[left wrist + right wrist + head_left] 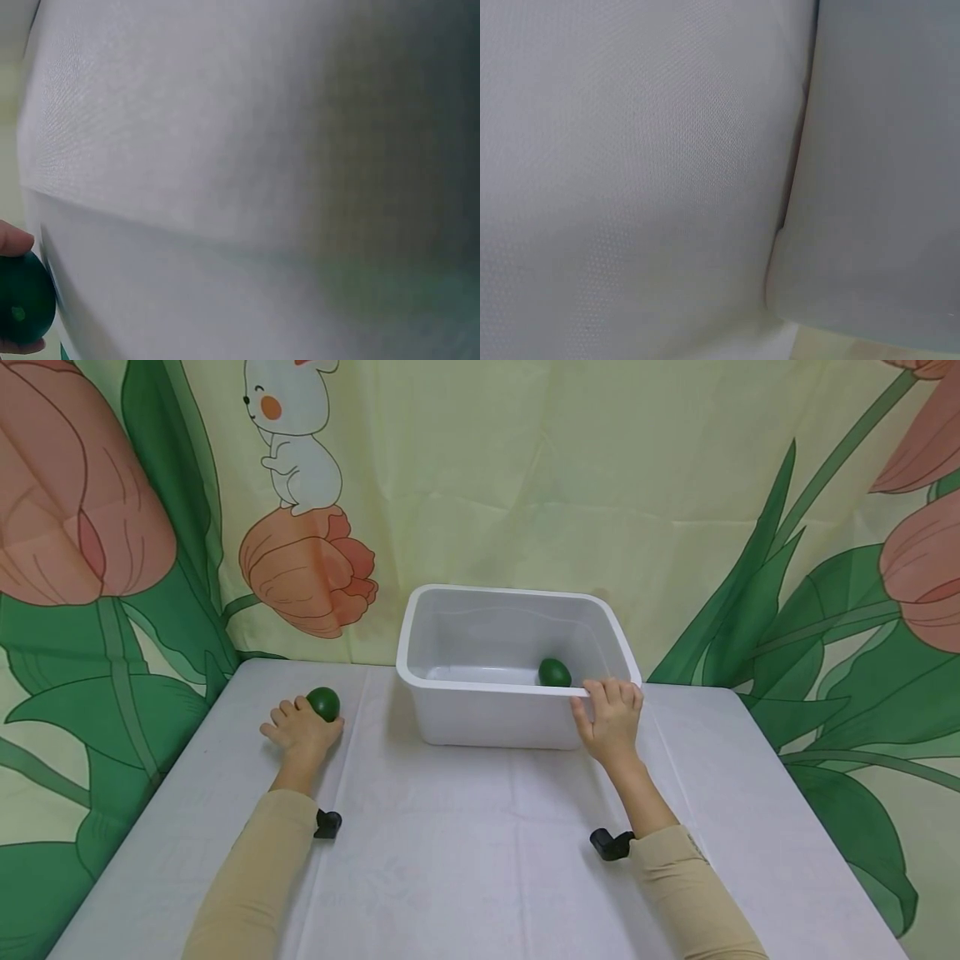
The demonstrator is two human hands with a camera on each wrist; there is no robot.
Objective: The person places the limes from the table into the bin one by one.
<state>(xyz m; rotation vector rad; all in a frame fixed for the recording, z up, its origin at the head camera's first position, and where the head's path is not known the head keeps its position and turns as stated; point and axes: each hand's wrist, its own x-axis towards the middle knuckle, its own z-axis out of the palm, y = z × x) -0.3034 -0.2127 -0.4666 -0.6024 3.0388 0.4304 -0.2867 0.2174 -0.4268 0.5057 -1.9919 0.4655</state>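
My left hand (pixel 302 728) holds a dark green round fruit (pixel 324 703) over the left part of the table. In the left wrist view, a thumb and a fingertip lie on opposite sides of the fruit (pixel 27 296), which has a small pale green spot. My right hand (pixel 613 718) grips the front rim of a white plastic bin (pixel 495 717) near its right corner, fingers hooked over the edge. A second green fruit (pixel 553 672) lies inside the bin toward the right, its lower part hidden by the front wall. The right wrist view shows the bin's outer wall (pixel 877 172).
A white cloth (pixel 450 843) covers the table. Behind it hangs a pale yellow curtain (pixel 510 485) printed with tulips and a rabbit. A black wrist camera (pixel 327 824) sits by the left cuff, another black camera (pixel 611 844) by the right cuff.
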